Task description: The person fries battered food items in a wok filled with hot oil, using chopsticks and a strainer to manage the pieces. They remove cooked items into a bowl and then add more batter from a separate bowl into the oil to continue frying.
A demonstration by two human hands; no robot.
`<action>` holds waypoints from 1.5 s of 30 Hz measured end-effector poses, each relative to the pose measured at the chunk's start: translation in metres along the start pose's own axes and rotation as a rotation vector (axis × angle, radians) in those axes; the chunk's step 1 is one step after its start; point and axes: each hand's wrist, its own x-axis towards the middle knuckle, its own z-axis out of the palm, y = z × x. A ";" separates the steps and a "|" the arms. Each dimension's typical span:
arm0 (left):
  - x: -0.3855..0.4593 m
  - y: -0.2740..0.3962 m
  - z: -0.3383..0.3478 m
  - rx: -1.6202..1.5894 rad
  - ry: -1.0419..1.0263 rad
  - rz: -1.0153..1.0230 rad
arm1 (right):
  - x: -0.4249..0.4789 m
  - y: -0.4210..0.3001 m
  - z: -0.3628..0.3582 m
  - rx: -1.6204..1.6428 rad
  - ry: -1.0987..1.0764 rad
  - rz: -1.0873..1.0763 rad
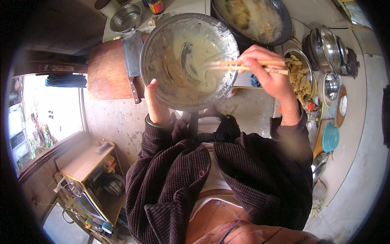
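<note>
My left hand (pixel 155 103) grips the rim of a large metal mixing bowl (pixel 161 73), its thumb over the near left edge. Pale, wet batter (pixel 208 50) coats the bowl's bottom and is smeared up its right wall. In my right hand (pixel 268 70) is a pair of wooden chopsticks (pixel 230 65), their tips blurred and lowered into the batter. Behind the bowl to the right stands a dark wok (pixel 286 24), where battered pieces (pixel 239 16) fry in bubbling oil. A steel bowl of fried pieces (pixel 297 77) sits just right of my right hand.
A cleaver (pixel 132 55) lies on a wooden cutting board (pixel 103 70) left of the bowl. Behind are a small steel bowl (pixel 126 18) and a jar (pixel 156 6). Lidded pots (pixel 329 50) and a turquoise basket (pixel 330 138) line the right counter. A shelf cabinet (pixel 82 164) stands at lower left.
</note>
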 end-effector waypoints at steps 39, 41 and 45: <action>0.020 -0.012 -0.023 0.093 0.063 -0.093 | -0.017 0.050 0.039 0.794 0.069 0.797; 0.021 -0.013 -0.025 0.169 0.039 -0.054 | -0.020 0.053 0.039 0.831 0.120 0.898; 0.018 -0.010 -0.021 0.181 0.090 -0.084 | -0.020 0.054 0.037 0.821 0.190 0.881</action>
